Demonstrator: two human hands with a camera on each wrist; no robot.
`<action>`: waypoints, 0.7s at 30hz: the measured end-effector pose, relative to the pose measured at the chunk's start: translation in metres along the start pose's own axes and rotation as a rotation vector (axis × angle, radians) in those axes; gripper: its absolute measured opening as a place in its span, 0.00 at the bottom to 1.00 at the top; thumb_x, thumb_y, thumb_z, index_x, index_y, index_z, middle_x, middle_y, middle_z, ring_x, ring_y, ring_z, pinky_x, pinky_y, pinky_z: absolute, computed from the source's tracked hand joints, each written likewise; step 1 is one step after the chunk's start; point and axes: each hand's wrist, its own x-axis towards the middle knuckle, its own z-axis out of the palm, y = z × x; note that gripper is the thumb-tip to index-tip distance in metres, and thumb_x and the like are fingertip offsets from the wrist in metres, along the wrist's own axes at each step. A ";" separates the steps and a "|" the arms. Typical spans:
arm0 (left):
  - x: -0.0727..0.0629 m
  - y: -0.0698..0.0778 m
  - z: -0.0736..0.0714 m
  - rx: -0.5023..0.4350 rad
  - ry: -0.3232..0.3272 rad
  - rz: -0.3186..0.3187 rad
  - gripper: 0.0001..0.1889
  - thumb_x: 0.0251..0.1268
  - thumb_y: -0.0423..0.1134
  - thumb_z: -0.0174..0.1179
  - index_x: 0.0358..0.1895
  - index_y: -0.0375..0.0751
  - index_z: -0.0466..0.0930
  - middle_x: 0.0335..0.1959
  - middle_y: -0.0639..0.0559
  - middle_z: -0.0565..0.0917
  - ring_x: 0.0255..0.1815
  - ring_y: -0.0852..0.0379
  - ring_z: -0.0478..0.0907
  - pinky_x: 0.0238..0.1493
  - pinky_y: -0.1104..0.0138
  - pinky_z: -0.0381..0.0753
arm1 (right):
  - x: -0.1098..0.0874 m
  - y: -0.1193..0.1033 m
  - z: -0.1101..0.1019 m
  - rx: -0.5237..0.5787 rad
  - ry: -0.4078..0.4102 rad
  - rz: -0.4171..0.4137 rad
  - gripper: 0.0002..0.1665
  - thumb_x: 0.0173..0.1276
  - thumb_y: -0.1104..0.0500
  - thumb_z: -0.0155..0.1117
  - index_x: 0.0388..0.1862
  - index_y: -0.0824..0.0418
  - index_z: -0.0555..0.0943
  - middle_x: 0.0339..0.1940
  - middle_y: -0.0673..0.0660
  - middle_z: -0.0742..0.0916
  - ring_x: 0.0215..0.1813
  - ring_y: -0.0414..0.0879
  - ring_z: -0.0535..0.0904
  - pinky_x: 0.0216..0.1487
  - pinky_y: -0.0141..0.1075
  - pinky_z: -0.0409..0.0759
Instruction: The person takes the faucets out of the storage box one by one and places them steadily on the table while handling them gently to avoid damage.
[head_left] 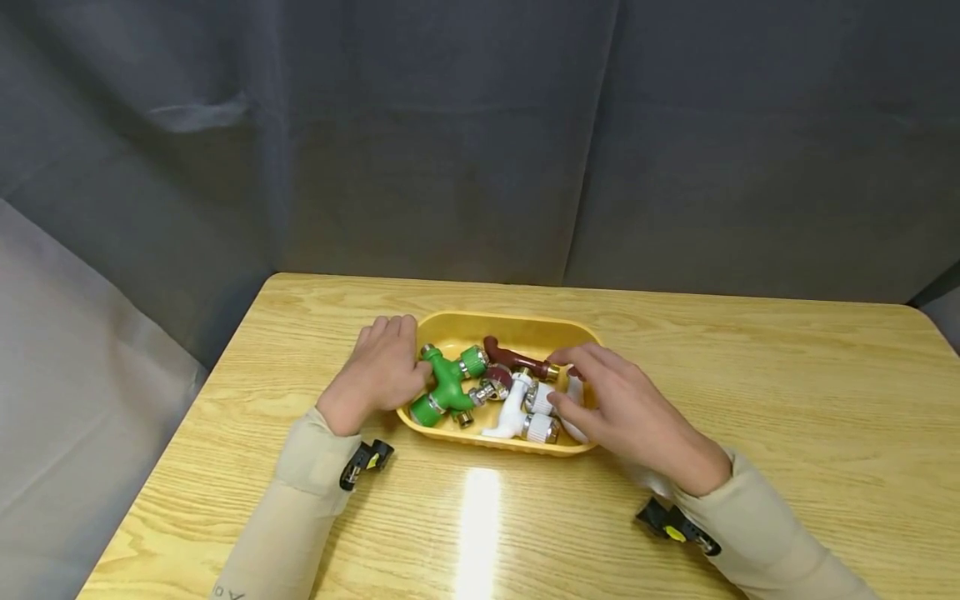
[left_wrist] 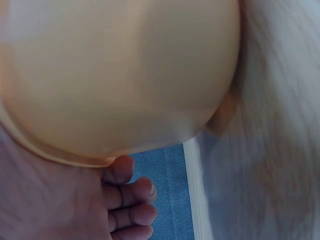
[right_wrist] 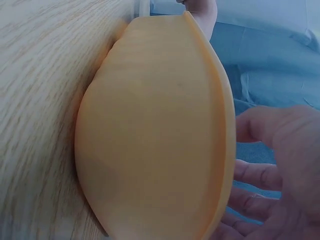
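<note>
A yellow oblong plastic tub [head_left: 517, 318] holds several taps. At its left end my left hand [head_left: 385, 364] grips the rim, the thumb reaching inside; in the left wrist view its fingers [left_wrist: 131, 195] lie outside the tub wall [left_wrist: 125, 75]. Green taps [head_left: 448, 385] sit close to that thumb. A brown tap [head_left: 513, 358] with a brass end lies along the far side, and a white tap [head_left: 513, 410] lies nearer me. Over the right end, my right hand [head_left: 630, 408] has thumb and fingers spread above white parts, partly hiding them. Its fingertips are hidden behind the tub wall in the right wrist view.
The tub stands on a light wood-grain table [head_left: 787, 400]. Dark grey cloth [head_left: 450, 167] hangs behind the table's far edge. Each wrist carries a black strap-mounted device, the left one [head_left: 365, 463] and the right one [head_left: 677, 527].
</note>
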 end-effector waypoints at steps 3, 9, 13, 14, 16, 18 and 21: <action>0.000 0.001 0.001 0.003 0.002 0.001 0.15 0.70 0.49 0.49 0.47 0.40 0.65 0.39 0.46 0.70 0.45 0.48 0.63 0.48 0.60 0.60 | 0.000 0.001 0.001 -0.012 -0.003 -0.002 0.23 0.72 0.51 0.68 0.61 0.59 0.80 0.52 0.56 0.87 0.30 0.40 0.74 0.32 0.30 0.74; 0.000 0.000 0.001 0.007 0.006 0.004 0.15 0.69 0.48 0.49 0.46 0.40 0.65 0.39 0.46 0.70 0.44 0.48 0.62 0.47 0.60 0.59 | 0.000 0.001 0.002 -0.021 -0.022 0.000 0.23 0.71 0.52 0.69 0.61 0.59 0.81 0.51 0.56 0.87 0.28 0.37 0.71 0.31 0.29 0.73; 0.000 -0.001 0.001 0.003 0.002 -0.003 0.15 0.69 0.48 0.49 0.46 0.40 0.64 0.38 0.46 0.70 0.44 0.48 0.62 0.47 0.60 0.59 | 0.002 0.001 0.003 -0.014 -0.045 0.000 0.23 0.70 0.54 0.70 0.62 0.58 0.82 0.53 0.56 0.87 0.27 0.36 0.71 0.30 0.29 0.73; 0.000 -0.001 0.001 0.001 0.000 -0.006 0.15 0.69 0.48 0.49 0.46 0.40 0.64 0.39 0.46 0.70 0.44 0.48 0.62 0.47 0.60 0.59 | 0.002 0.001 0.003 -0.010 -0.051 -0.001 0.22 0.70 0.55 0.70 0.61 0.58 0.82 0.53 0.56 0.87 0.27 0.36 0.71 0.29 0.29 0.72; 0.000 -0.002 0.002 -0.001 0.000 -0.011 0.15 0.69 0.48 0.49 0.46 0.40 0.65 0.39 0.46 0.70 0.44 0.48 0.62 0.47 0.59 0.59 | 0.003 0.001 0.003 -0.005 -0.062 -0.002 0.22 0.69 0.56 0.70 0.61 0.58 0.82 0.53 0.56 0.87 0.27 0.35 0.71 0.28 0.28 0.72; 0.000 -0.002 0.003 -0.003 0.000 -0.013 0.15 0.69 0.48 0.49 0.46 0.40 0.65 0.39 0.46 0.70 0.44 0.48 0.62 0.48 0.59 0.60 | 0.003 0.001 0.003 -0.002 -0.074 0.001 0.23 0.68 0.57 0.71 0.61 0.58 0.82 0.52 0.56 0.87 0.27 0.35 0.71 0.27 0.28 0.72; 0.000 -0.002 0.004 -0.006 0.001 -0.014 0.15 0.69 0.48 0.50 0.47 0.40 0.65 0.39 0.46 0.71 0.44 0.48 0.63 0.48 0.59 0.60 | 0.002 0.001 0.003 0.003 -0.089 0.004 0.23 0.67 0.58 0.72 0.61 0.59 0.82 0.52 0.57 0.87 0.28 0.35 0.73 0.28 0.27 0.74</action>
